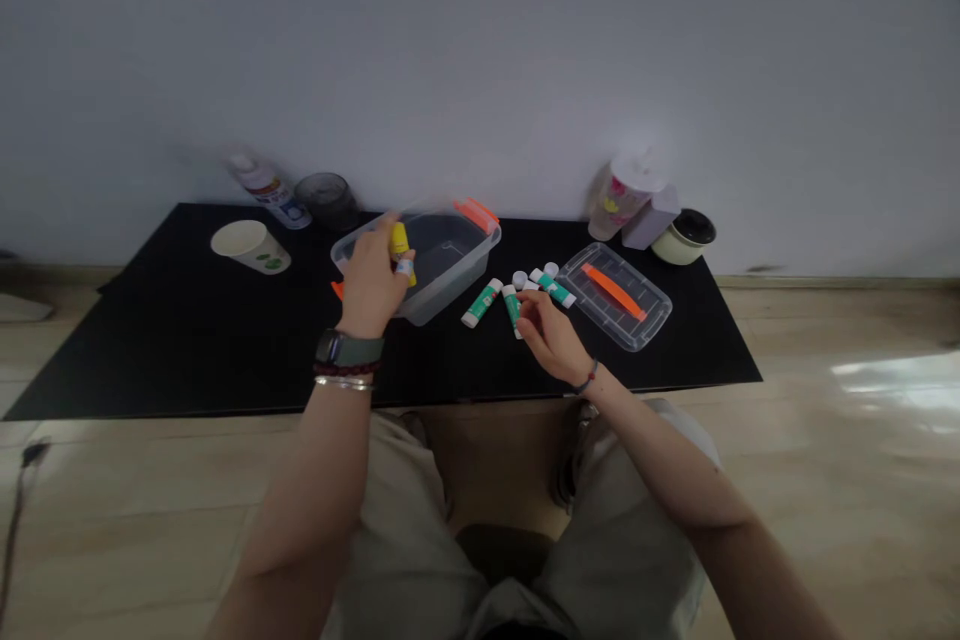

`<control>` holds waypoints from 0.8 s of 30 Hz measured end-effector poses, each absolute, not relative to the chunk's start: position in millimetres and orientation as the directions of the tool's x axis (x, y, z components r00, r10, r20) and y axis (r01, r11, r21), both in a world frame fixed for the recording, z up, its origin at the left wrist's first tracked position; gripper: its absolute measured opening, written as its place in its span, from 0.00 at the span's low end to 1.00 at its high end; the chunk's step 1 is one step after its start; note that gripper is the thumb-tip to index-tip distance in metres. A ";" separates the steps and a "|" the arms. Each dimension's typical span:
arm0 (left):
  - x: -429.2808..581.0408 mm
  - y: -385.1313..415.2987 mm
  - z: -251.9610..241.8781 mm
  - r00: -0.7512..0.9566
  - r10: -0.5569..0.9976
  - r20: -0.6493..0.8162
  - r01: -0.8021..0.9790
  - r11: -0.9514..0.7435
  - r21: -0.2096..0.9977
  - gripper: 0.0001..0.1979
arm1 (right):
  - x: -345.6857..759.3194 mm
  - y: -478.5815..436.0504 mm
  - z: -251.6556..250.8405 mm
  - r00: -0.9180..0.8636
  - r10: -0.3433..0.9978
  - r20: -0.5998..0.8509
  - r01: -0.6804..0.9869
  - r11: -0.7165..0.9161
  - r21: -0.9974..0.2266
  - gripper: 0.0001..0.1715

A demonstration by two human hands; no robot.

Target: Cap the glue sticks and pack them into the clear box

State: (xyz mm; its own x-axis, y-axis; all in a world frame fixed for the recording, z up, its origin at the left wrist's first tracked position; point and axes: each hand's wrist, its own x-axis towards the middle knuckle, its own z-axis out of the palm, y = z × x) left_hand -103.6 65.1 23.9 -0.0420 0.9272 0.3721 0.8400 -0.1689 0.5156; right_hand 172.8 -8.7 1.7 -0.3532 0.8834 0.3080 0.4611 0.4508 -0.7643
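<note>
Left hand closed around yellow glue stick, held above clear plastic box with orange clips. Right hand narrow, fingers pinching green-and-white glue stick just above black table. Two more green sticks lie nearby, white caps between them. Clear lid with orange handle lies right of them.
</note>
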 end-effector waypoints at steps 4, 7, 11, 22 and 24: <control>-101.9 68.7 24.6 -0.028 0.987 0.161 0.968 -0.014 0.251 0.21 | 171.2 -7.8 1.6 -0.357 0.883 0.303 0.471 0.451 -0.758 0.20; -98.5 72.0 26.2 -0.007 0.998 0.061 0.992 -0.001 0.123 0.19 | 170.5 -7.5 2.1 -0.361 0.882 0.303 0.475 0.454 -0.754 0.20; -96.8 79.8 26.8 -0.044 0.997 -0.060 0.995 0.049 0.082 0.13 | 171.3 -8.3 2.3 -0.361 0.878 0.313 0.486 0.464 -0.741 0.19; -101.4 89.6 11.3 -0.055 0.996 -0.071 0.998 0.055 0.004 0.12 | 176.4 -7.6 5.0 -0.368 0.876 0.313 0.549 0.476 -0.687 0.19; -101.0 88.6 13.4 -0.061 0.998 -0.001 0.997 0.061 0.055 0.13 | 176.7 -6.9 6.7 -0.384 0.868 0.316 0.562 0.491 -0.665 0.18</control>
State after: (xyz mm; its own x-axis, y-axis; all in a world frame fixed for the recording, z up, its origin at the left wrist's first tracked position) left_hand -101.0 88.6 13.4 -0.0609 0.9981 -0.0008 0.9966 0.0608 0.0547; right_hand 176.7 -6.9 6.7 -0.3835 0.8676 0.3165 0.5625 0.4912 -0.6651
